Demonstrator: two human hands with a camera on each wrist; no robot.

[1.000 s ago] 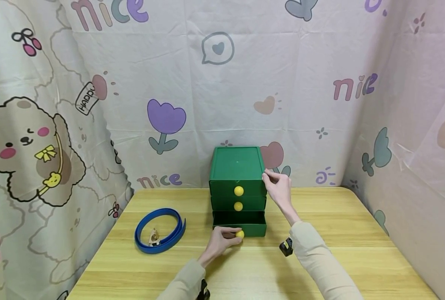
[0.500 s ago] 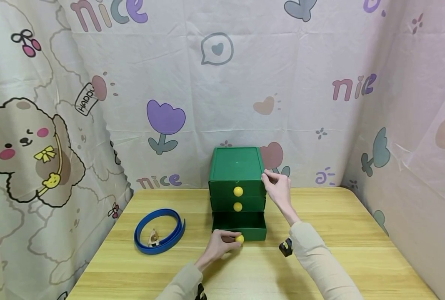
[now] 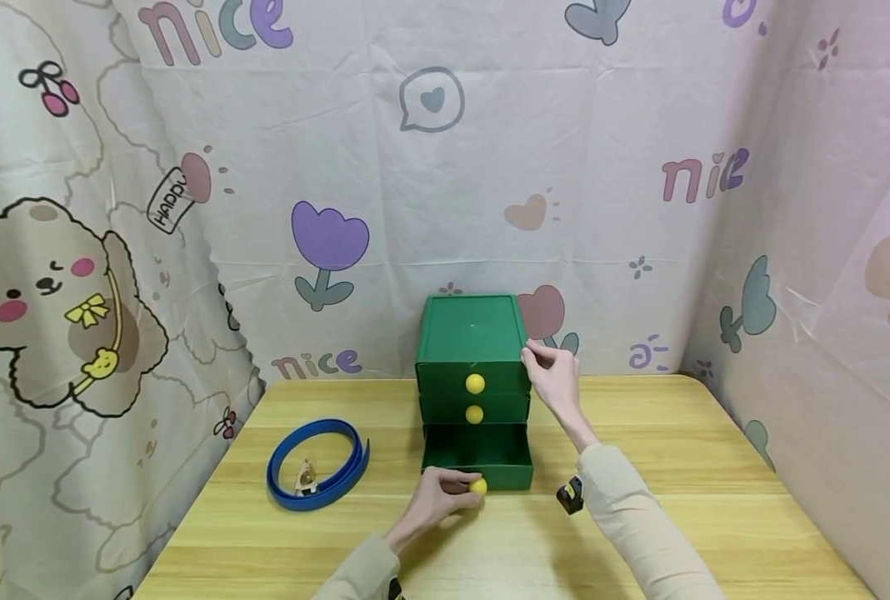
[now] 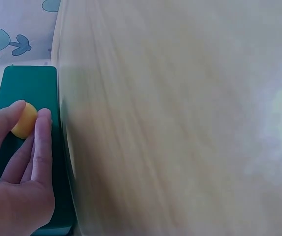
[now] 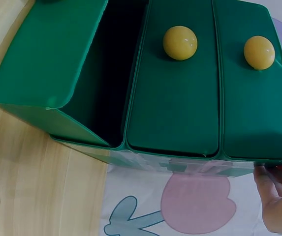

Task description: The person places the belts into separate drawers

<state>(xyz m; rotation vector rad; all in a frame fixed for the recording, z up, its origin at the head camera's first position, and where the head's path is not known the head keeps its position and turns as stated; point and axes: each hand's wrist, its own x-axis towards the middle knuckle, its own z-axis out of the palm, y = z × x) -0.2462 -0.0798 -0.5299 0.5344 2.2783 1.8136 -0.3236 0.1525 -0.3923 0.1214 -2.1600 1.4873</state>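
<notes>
A green drawer cabinet stands upright on the table, three drawers stacked, each with a round yellow knob. Its bottom drawer is pulled out, and the part of its inside that shows holds nothing. My left hand pinches that drawer's yellow knob between thumb and fingers. At the cabinet's upper right front corner, my right hand grips the edge; in the right wrist view its fingers are partly cut off by the frame. The top knob and middle knob sit on closed drawers.
Left of the cabinet lies a coiled blue belt with a gold buckle. The wooden table ends at a patterned cloth behind and at both sides.
My left hand has moved toward me with the knob, and the bottom drawer has slid further out. The right hand keeps its hold on the cabinet corner. The belt lies unmoved.
</notes>
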